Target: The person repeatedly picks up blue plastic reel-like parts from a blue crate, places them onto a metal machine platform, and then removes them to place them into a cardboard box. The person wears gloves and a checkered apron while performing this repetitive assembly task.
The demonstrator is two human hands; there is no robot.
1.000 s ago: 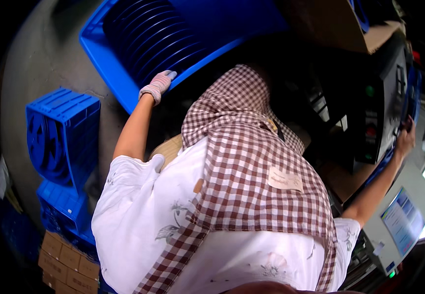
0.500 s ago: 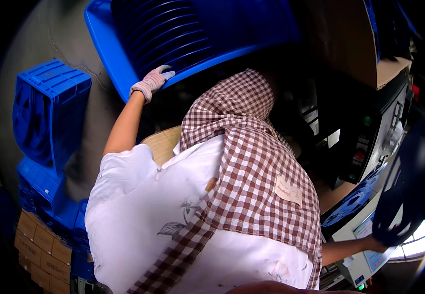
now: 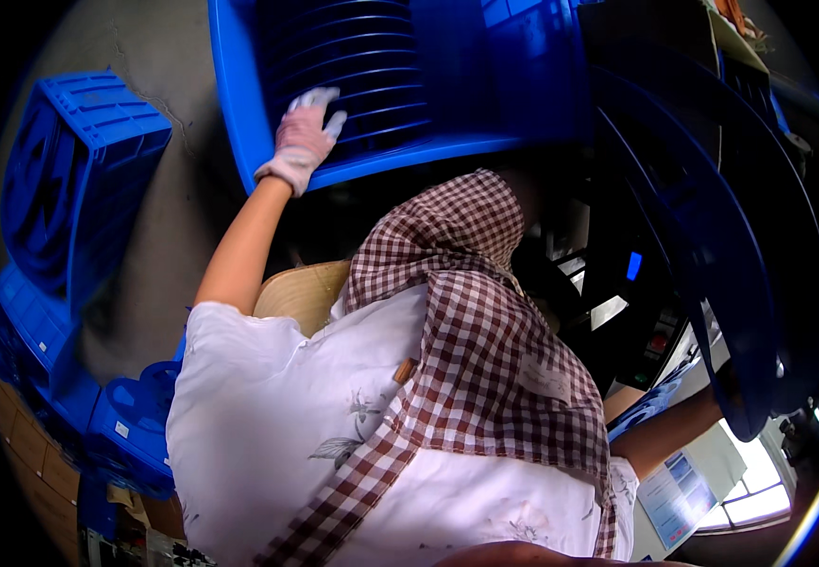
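My left hand, in a pale and pink glove, is over the near left corner of a large blue bin. Its fingers are spread above a row of dark discs, apparently reels, standing on edge inside the bin. Out to the right, my right hand is in shadow at the lower part of a large dark blue reel. It grips the reel, whose two round flanges are seen nearly edge-on. The reel covers most of the right fingers.
Blue crates with reels stand on the left, above brown cartons. A dark control box with a red button is behind the reel on the right. A wooden seat shows beneath me.
The dark reel has swung up and inward at the right, with my right hand at it. My left hand has gone from the bin's rim to over the discs, fingers spreading.
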